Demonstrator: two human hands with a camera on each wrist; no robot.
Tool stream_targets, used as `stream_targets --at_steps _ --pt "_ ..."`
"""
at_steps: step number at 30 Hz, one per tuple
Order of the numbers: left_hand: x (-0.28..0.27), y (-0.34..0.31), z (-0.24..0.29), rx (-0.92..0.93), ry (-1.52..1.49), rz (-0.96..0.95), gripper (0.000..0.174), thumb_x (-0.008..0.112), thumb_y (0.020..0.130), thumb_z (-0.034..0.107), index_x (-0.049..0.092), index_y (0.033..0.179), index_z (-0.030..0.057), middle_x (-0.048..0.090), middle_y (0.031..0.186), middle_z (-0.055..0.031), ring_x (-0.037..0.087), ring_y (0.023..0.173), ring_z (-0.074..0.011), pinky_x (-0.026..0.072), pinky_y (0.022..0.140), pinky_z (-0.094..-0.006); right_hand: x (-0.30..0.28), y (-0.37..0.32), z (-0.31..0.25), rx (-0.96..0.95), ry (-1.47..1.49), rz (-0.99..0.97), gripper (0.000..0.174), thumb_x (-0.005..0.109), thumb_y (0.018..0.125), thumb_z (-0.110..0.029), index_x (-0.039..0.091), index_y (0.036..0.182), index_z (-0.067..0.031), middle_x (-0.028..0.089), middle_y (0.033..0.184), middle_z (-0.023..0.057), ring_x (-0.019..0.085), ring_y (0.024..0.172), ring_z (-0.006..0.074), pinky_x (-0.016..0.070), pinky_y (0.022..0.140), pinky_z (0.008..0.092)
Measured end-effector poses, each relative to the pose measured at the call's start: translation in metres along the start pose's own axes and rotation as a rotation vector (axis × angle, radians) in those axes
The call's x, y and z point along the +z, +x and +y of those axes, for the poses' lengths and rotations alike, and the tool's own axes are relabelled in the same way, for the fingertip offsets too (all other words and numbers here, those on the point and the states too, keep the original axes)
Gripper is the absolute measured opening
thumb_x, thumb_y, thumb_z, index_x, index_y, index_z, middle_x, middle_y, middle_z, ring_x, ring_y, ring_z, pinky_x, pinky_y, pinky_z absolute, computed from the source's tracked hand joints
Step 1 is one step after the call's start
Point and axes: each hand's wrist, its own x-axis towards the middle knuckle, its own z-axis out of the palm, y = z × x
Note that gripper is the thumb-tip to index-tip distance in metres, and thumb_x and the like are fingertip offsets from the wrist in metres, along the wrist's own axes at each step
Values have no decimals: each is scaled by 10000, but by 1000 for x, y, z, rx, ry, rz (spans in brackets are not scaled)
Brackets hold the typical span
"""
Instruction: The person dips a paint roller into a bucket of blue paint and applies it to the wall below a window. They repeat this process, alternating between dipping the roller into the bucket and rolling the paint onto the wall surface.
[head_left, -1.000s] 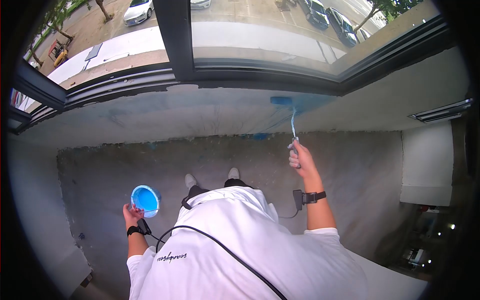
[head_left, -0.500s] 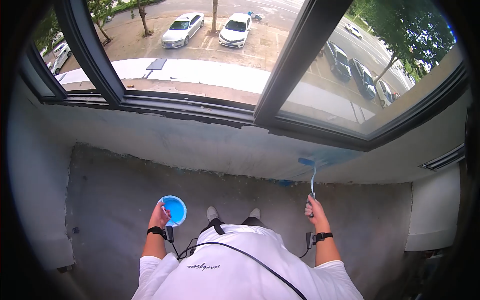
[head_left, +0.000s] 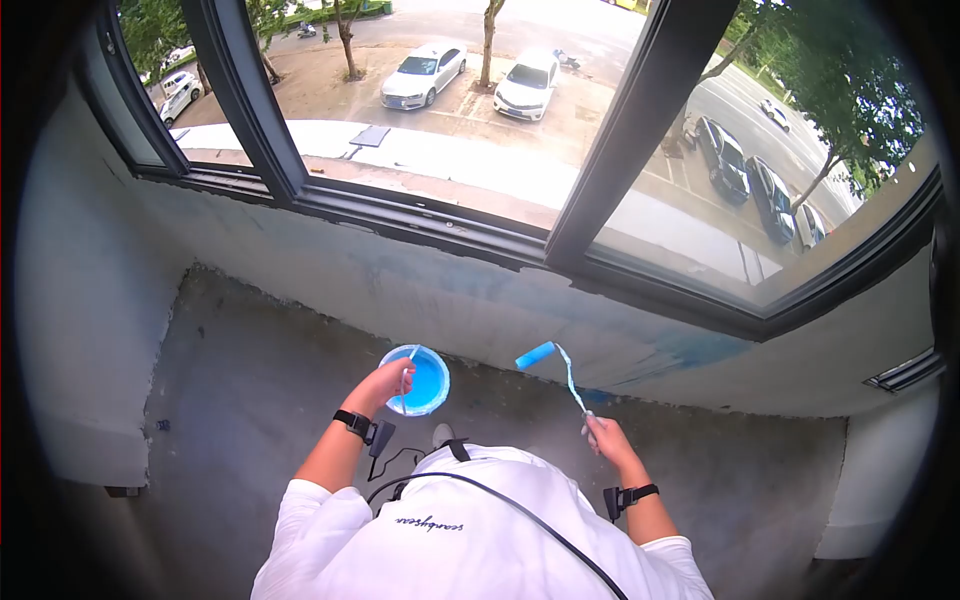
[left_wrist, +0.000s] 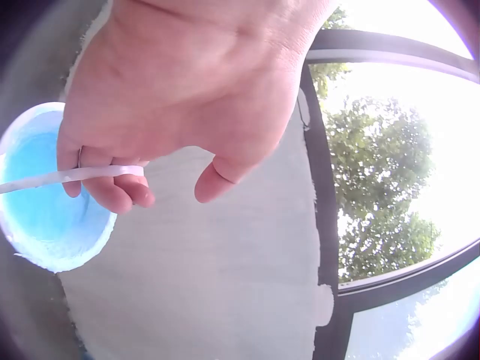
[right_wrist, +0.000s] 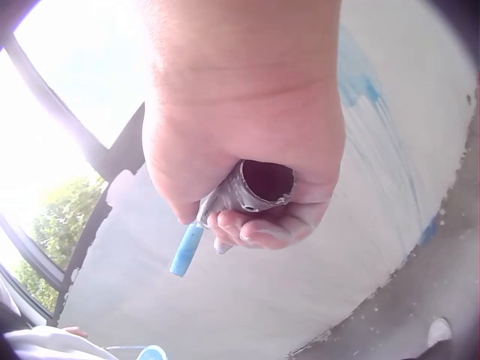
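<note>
My left hand [head_left: 385,382] holds a white bucket [head_left: 447,392] by its thin handle [left_wrist: 45,180], the fingers hooked round it in the left wrist view. Bright blue paint [head_left: 428,378] fills part of the bucket. In my right hand [head_left: 606,437] is a paint roller [head_left: 535,356], gripped by its handle [right_wrist: 251,196], whose hollow end faces the right wrist camera. The blue roller sleeve is off the wall, to the right of the bucket in the head view. A patch of blue paint [head_left: 690,358] marks the low wall [head_left: 480,310] below the window.
A dark window frame [head_left: 420,215] runs above the low wall, with parked cars outside. The bare grey floor [head_left: 260,370] meets the wall along a rough edge. A black cable [head_left: 480,500] lies across my white shirt. A vent [head_left: 905,372] sits at the right.
The roller has come off the painted patch and swung left towards the bucket. My left hand has brought the bucket to the right and nearer the wall. The head view has shifted left and up.
</note>
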Motion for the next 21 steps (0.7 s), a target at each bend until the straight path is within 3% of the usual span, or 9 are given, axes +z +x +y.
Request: stream_targets --at_steps 5,7,13,14,15,17,18,20,21 --pt "65 -4 29 71 77 -130 193 527 876 238 555 927 54 539 741 -24 532 681 -145 470 709 -284 -5 16 -22 -52 -128 -46 448 534 953 -434 588 734 -47 491 550 -18 456 473 89 369 466 259" --pt "90 -10 43 61 109 -129 194 533 878 240 558 922 53 540 751 -25 530 685 -143 468 705 -285 -4 17 -32 -206 -283 -34 491 549 938 -458 598 712 -26 536 574 10 497 514 113 399 502 283" --pt "143 0 62 95 95 -299 220 535 890 272 546 946 59 540 769 -26 525 702 -149 452 699 -292 -16 14 -52 -135 -451 -91 510 562 916 -472 619 733 1 585 608 65 542 571 153 439 577 321" --pt "154 -10 69 67 98 -276 221 540 889 282 543 938 66 540 769 -27 531 708 -153 451 703 -288 -18 5 -61 -162 -494 -102 418 555 938 -413 618 779 -31 516 594 -2 451 536 84 382 506 276" --pt "162 -11 72 74 87 -274 221 540 889 282 543 938 66 540 769 -27 531 708 -153 451 703 -288 -22 9 -61 -167 -506 -105 418 555 938 -413 618 779 -31 516 594 -2 451 536 84 382 506 276" --pt "176 -12 72 69 144 -289 235 554 881 299 543 929 69 547 775 -30 540 717 -158 450 714 -283 -28 15 -55 -185 -545 -158 357 562 930 -367 619 880 -17 585 663 61 543 589 167 439 570 324" --pt "182 -11 72 68 139 -289 235 554 881 299 543 929 69 547 775 -30 540 717 -158 450 714 -283 -28 14 -55 -183 -549 -161 357 562 930 -367 619 880 -17 585 663 61 543 589 167 439 570 324" --pt "192 -9 72 88 156 -344 285 580 857 339 548 947 70 555 808 -43 553 771 -160 427 708 -289 -23 15 -58 -502 -720 0 322 568 919 -322 598 973 -6 646 796 148 626 742 304 478 690 388" --pt "197 -11 72 85 153 -346 285 580 857 339 548 947 70 555 808 -43 553 771 -160 427 708 -289 -20 13 -63 -498 -723 -2 322 568 919 -322 598 973 -6 646 796 148 626 742 304 478 690 388"
